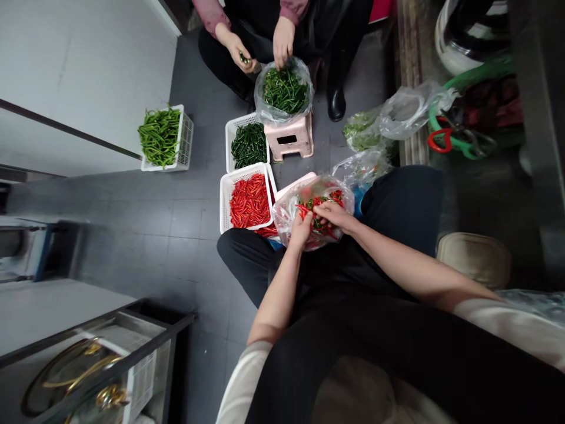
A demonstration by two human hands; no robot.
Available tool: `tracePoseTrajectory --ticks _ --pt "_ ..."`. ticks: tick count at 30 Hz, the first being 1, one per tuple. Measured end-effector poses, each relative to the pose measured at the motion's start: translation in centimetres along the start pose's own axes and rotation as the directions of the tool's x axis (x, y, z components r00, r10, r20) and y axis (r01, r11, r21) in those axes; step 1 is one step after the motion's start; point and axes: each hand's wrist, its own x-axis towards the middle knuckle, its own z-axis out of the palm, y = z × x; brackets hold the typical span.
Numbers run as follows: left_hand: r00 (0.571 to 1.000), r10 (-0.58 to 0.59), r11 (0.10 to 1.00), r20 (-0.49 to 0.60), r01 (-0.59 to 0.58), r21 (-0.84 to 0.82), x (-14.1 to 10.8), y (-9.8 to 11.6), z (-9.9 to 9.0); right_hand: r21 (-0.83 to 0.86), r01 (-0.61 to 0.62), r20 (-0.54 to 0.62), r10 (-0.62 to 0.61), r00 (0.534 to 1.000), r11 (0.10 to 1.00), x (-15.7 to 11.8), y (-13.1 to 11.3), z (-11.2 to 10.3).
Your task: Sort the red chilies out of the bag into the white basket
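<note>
Red chillies (318,213), thin, light and glossy with green stalks, fill a crinkled clear plastic bag (289,212) under both hands; judged limp-walled, the bag is best taken by its rim, each brittle pod near the stalk. Left hand (301,231) curls into the bag's near edge; right hand (334,214) pinches pods, forearms converging. Left of them sits a white slotted basket (226,197) of red chillies; beyond, a co-worker's hands (282,40) sort green ones.
</note>
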Motion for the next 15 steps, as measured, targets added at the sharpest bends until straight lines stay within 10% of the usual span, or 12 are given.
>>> tracePoseTrajectory --ticks 9,12,15 --pt "0.952 -0.242 0.939 0.186 0.278 -0.204 -2.0 2.5 -2.0 -0.481 0.572 0.334 -0.464 0.82 0.665 -2.2 -0.5 0.9" --pt "0.97 -0.203 0.95 0.133 0.228 -0.213 -1.7 3.6 -5.7 -0.647 0.375 0.236 -0.294 0.926 0.663 -1.8 0.2 -0.6" --pt "0.979 -0.104 0.993 -0.175 0.094 -0.066 0.6 4.4 -11.0 -0.754 0.1 -0.04 -0.197 0.979 0.649 -0.1 1.0 -2.4"
